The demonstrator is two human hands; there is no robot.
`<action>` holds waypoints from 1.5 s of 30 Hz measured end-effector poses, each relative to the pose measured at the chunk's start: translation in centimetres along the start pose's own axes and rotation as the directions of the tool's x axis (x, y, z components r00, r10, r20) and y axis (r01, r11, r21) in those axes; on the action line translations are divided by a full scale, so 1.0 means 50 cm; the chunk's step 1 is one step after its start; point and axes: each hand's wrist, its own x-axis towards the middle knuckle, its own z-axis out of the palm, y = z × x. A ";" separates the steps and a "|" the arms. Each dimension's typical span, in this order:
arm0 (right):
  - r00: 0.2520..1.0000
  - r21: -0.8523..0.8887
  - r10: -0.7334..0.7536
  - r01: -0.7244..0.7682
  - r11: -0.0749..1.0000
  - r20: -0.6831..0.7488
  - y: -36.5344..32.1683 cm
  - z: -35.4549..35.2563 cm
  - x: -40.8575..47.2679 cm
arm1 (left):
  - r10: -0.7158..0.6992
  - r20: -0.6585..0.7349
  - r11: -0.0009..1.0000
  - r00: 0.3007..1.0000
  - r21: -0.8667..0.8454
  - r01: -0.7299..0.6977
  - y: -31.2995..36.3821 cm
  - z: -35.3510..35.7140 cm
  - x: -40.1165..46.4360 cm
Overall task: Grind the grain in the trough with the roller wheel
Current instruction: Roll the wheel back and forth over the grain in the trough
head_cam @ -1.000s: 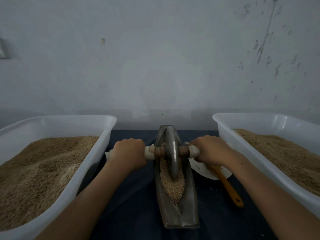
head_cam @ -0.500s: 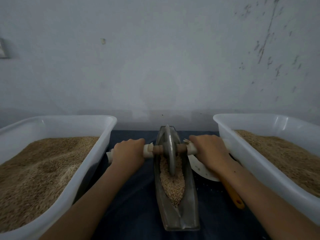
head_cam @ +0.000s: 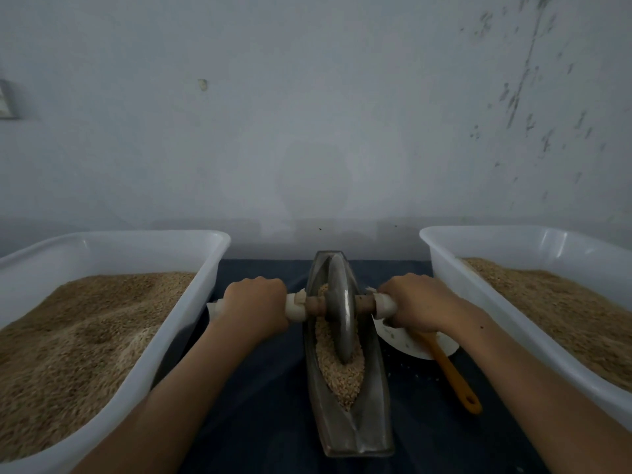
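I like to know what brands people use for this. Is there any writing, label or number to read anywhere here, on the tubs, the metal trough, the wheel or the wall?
None can be read.
Left tub, right tub: plain white, no print.
Trough, roller wheel: bare metal, no marking visible.
Framed thing at the wall's left edge: cut off and too blurred to tell.

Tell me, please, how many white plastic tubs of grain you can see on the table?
2. One white plastic tub of grain stands left of the long metal trough; the other tub stands to its right. More could lie outside the picture.
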 end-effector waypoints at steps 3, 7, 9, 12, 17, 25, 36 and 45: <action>0.974 -0.046 0.001 -0.012 0.999 -0.228 -0.004 0.021 0.009 | -0.026 -0.103 0.999 0.994 -0.037 0.022 -0.001 0.013 0.001; 0.899 -0.147 -0.041 -0.027 0.989 -0.436 -0.006 0.045 0.021 | -0.045 -0.177 0.995 0.983 -0.094 0.029 -0.002 0.027 0.001; 0.909 -0.145 -0.043 -0.019 0.989 -0.415 -0.005 0.042 0.021 | -0.044 -0.164 0.995 0.985 -0.098 0.028 -0.004 0.028 0.001; 0.963 -0.100 -0.032 0.005 0.995 -0.268 -0.004 0.020 0.012 | -0.038 -0.045 0.997 0.998 -0.070 0.035 -0.006 0.019 0.003; 0.998 -0.017 -0.026 0.027 1.000 0.052 0.001 -0.013 -0.004 | 0.011 0.106 1.000 0.994 -0.023 -0.008 -0.007 -0.002 0.004; 0.978 -0.049 -0.008 -0.002 0.999 -0.207 -0.005 0.015 0.005 | -0.010 -0.047 0.999 0.999 -0.036 0.008 -0.004 0.012 0.003; 0.976 -0.124 -0.026 -0.001 0.992 -0.218 -0.008 0.010 0.010 | -0.012 0.073 0.996 0.997 -0.090 0.019 -0.012 0.013 0.005; 0.998 -0.030 -0.009 0.007 1.000 -0.055 -0.007 -0.001 -0.004 | -0.007 0.069 0.999 0.998 -0.040 0.010 -0.004 0.001 0.002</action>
